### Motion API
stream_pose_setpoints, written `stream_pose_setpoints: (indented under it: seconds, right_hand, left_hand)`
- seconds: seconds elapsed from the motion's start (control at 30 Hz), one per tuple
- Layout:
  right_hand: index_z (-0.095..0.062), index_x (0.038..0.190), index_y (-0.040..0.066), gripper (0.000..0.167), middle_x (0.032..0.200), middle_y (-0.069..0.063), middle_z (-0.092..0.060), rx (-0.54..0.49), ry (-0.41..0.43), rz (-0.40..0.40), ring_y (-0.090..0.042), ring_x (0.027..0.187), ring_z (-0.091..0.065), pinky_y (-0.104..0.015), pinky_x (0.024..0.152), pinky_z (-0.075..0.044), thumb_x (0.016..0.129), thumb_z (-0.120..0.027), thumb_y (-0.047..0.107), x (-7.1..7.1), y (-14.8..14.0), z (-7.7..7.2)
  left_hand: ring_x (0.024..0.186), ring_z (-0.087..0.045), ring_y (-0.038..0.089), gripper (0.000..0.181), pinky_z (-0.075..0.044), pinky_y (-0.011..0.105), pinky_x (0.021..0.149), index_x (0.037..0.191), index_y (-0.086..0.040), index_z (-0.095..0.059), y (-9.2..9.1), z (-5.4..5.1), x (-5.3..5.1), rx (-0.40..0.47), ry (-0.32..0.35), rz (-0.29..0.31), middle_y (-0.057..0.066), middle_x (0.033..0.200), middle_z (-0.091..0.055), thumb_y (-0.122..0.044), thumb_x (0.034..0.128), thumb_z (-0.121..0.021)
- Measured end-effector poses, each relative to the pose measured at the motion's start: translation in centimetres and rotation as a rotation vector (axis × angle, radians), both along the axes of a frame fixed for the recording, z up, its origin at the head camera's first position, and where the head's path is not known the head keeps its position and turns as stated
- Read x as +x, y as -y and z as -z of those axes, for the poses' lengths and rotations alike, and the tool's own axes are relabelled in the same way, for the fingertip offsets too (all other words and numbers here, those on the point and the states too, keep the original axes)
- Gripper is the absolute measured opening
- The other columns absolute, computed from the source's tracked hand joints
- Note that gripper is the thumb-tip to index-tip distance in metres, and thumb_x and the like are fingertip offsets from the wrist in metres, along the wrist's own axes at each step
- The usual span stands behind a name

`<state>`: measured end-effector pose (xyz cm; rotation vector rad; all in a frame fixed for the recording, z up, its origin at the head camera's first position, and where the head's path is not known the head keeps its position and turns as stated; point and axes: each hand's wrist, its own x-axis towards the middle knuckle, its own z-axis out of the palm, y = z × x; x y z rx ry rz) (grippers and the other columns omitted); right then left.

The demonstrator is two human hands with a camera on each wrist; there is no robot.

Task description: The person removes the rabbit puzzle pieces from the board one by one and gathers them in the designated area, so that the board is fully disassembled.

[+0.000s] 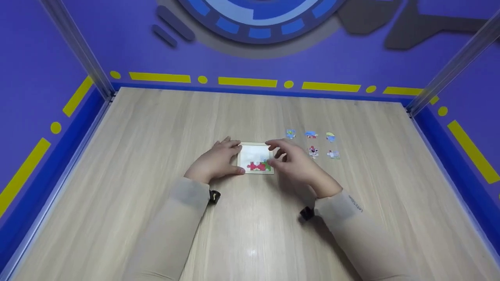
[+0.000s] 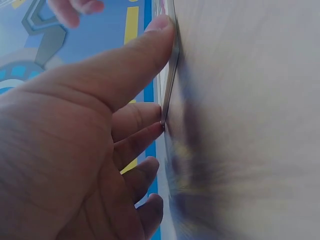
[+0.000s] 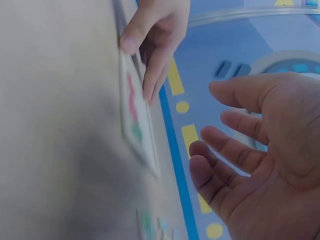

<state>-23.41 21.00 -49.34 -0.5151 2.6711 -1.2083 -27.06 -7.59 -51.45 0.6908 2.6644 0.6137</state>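
Observation:
A small wooden-framed puzzle tray (image 1: 256, 173) lies on the table, its white base mostly bare. Along its lower right sit joined red puzzle pieces (image 1: 257, 166) and a green piece (image 1: 267, 167). My left hand (image 1: 216, 160) holds the tray at its left side, thumb on the near corner and fingers at the far corner; the left wrist view shows thumb and fingertips against the rim. Over the tray's right edge hovers my right hand (image 1: 299, 166). In the right wrist view its fingers (image 3: 240, 152) are loosely bent, apart from the tray, with nothing between them.
Several loose puzzle pieces (image 1: 311, 134) lie in two rows to the right of the tray, beyond my right hand. The wooden table (image 1: 175, 125) ends at blue-purple walls (image 1: 242, 66) with yellow markings at the back and on both sides.

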Motion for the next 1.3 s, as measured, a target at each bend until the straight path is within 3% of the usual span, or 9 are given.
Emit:
stream_pose_setpoints:
  seconds: [0.37,0.67,0.9,1.3]
  right_hand:
    - [-0.065,0.154,0.001,0.049,0.15,-0.018,-0.066,-0.02,-0.013,-0.054,-0.035,0.122,-0.076,-0.053,0.108,-0.065,0.106,-0.075,0.005,0.2,2.8,1.4]
    - [-0.069,0.152,0.002,0.048,0.149,-0.018,-0.065,0.128,-0.034,-0.062,-0.029,0.119,-0.07,-0.048,0.107,-0.063,0.105,-0.077,0.009,-0.1,3.4,3.2]
    - [-0.074,0.146,0.002,0.038,0.147,-0.02,-0.061,0.204,-0.068,-0.094,-0.03,0.118,-0.069,-0.05,0.109,-0.062,0.109,-0.073,0.01,0.1,3.7,3.5]
    - [-0.069,0.14,0.006,0.031,0.141,-0.014,-0.06,0.151,-0.025,-0.062,-0.028,0.119,-0.071,-0.046,0.107,-0.064,0.109,-0.071,0.006,0.2,4.1,3.8]
  left_hand:
    - [0.179,-0.016,0.038,0.09,-0.013,0.056,0.149,0.171,-0.003,-0.049,-0.2,-0.4,0.1,-0.009,-0.006,-0.013,0.012,0.186,-0.037,-0.046,0.1006,-0.086]
    - [0.179,-0.017,0.038,0.09,-0.014,0.056,0.149,0.171,-0.004,-0.049,-0.2,-0.5,0.2,-0.012,-0.004,-0.026,0.012,0.185,-0.039,-0.046,0.1,-0.087]
    - [0.179,-0.017,0.039,0.092,-0.013,0.058,0.149,0.17,-0.005,-0.049,-0.2,-0.4,0.1,-0.02,-0.018,-0.018,0.012,0.185,-0.038,-0.049,0.0992,-0.087]
    - [0.179,-0.015,0.039,0.09,-0.013,0.058,0.149,0.171,-0.003,-0.048,0.0,-0.5,0.1,-0.009,0.004,-0.016,0.011,0.185,-0.038,-0.046,0.1006,-0.086]
